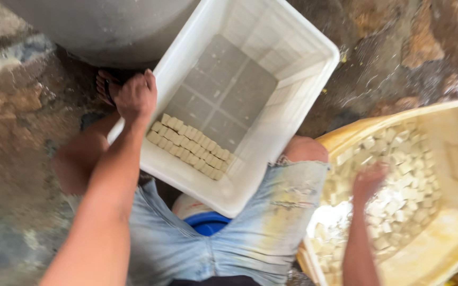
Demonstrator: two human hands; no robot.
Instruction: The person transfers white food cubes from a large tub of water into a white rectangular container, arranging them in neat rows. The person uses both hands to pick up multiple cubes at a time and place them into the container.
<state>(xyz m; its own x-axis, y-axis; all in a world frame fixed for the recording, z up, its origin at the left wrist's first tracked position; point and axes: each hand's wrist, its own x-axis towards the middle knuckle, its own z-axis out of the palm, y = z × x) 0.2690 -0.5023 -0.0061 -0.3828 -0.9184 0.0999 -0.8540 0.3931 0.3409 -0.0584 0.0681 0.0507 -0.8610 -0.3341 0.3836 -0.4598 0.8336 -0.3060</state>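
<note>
**Cubes to my right, rows laid ahead of me**

While I sit low over the work, my knees in pale, worn denim shorts [208,238] frame everything, with a blue-rimmed tub [206,222] just showing between my thighs. Taking the white crate [298,100] as my landmark, it rests just beyond my lap, turned on a diagonal so its long axis runs from near-left to far-right.

My left hand [136,98] sits on the crate's left rim, fingers curled into a loose fist; I cannot tell whether anything is in it. Just inside that rim, at the crate's near end, lie the packed rows of cubes [189,148], small, pale, squarish blocks set tight in a band that follows the crate's short side. Beyond them the crate floor shows bare, grey and gridded in square panels, with smooth ribbed plastic walls.

Right of the crate, past my right knee, stands the yellow tub [451,159], glossy and stained, full of loose cubes [404,180] lying wet and jumbled. My right hand [369,180] is down among them, blurred, so I cannot say whether it has closed on any. That hand is the nearer one to the loose pile; the left is nearer the rows.

Farther off, left of the crate, a big grey drum [107,26] curves over wet, mottled brown ground [398,47].
</note>
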